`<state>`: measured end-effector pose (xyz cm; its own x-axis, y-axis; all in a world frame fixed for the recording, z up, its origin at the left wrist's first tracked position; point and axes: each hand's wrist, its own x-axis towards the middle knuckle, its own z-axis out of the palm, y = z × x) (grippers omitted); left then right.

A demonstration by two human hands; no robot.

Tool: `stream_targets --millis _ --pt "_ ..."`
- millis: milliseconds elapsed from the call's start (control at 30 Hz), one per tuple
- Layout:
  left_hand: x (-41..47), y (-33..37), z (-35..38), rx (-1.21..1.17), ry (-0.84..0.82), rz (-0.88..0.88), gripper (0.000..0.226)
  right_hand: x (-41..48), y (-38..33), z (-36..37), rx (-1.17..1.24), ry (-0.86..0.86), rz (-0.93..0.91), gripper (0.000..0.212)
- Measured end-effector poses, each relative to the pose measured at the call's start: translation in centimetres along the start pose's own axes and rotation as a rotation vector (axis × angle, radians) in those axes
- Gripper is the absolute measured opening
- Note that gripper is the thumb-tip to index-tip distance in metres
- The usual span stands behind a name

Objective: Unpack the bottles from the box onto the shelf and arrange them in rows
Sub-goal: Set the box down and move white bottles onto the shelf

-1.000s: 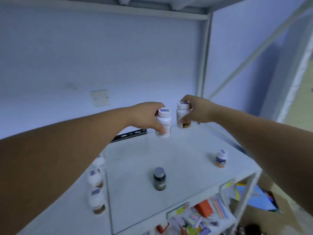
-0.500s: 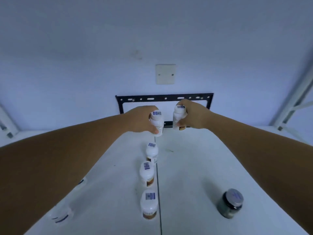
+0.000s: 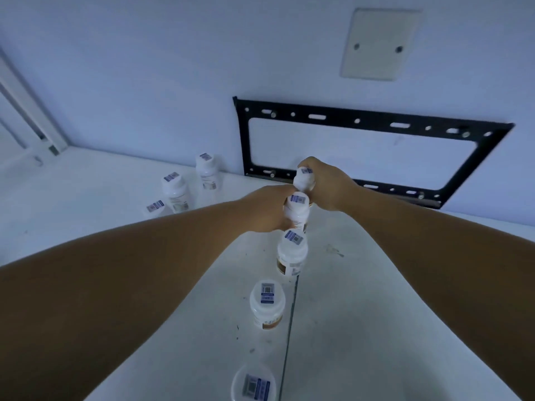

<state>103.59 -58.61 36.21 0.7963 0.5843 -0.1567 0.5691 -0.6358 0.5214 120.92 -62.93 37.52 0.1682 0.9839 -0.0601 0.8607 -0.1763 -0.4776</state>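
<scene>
Two white bottles are held at the far middle of the shelf [image 3: 362,285], one in each hand. The left hand [image 3: 267,211] has its grip clamped round the body of the nearer held bottle [image 3: 296,212], with the fingers curled about its left side. The blue-stickered cap faces up. The right hand [image 3: 331,186] has its grip clamped on the farther held bottle [image 3: 304,179], which sits just behind the first. I cannot tell whether the two bottles touch. Both are roughly upright, and their bases are hidden, so I cannot tell whether they rest on the shelf.

Three more white bottles stand in a line running toward the near edge, just left of a seam [image 3: 292,308] in the shelf. The far row bottle [image 3: 291,253] is just beside the left hand. The middle row bottle [image 3: 267,302] comes next, and the near row bottle [image 3: 253,384] is cut off by the bottom of the view.

A second line of three bottles [image 3: 174,192] slants across the far left. Its nearest bottle is partly hidden behind the left forearm.

On the wall [image 3: 144,68] behind the hands hangs a black metal bracket [image 3: 347,118], with a pale cover plate [image 3: 379,43] above it. A white post [image 3: 31,117] rises at the far left.
</scene>
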Motion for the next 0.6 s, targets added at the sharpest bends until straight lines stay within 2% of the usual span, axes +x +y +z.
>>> stream_targets --millis 67,133,200,233,367,433,600 --pt "0.1 -0.5 0.3 -0.025 -0.013 -0.029 0.052 0.8 0.3 0.9 -0.002 -0.007 -0.001 0.058" --pt "0.0 -1.0 -0.4 -0.009 -0.059 -0.057 0.072 0.9 0.2 0.9 0.011 -0.034 0.008 0.079" --pt "-0.3 -1.3 -1.9 0.03 -0.1 -0.089 0.084 0.8 0.2 0.3 0.012 -0.076 0.049 0.097" --pt "-0.5 -1.3 -2.9 0.052 -0.109 -0.115 0.086 0.5 0.2 0.1 -0.003 -0.086 0.091 0.099" --pt "-0.3 -0.8 -6.3 0.097 -0.04 -0.13 0.081 -1.0 0.7 -2.6 -0.079 -0.152 0.204 0.083" --pt "-2.5 4.3 -7.7 0.165 -0.038 0.08 0.073 -9.1 0.7 -5.8 -0.073 0.024 0.356 0.072" --pt "-2.9 8.2 -7.7 0.1 0.034 0.199 0.056 -14.6 0.0 -9.8 -0.09 0.119 0.388 0.051"
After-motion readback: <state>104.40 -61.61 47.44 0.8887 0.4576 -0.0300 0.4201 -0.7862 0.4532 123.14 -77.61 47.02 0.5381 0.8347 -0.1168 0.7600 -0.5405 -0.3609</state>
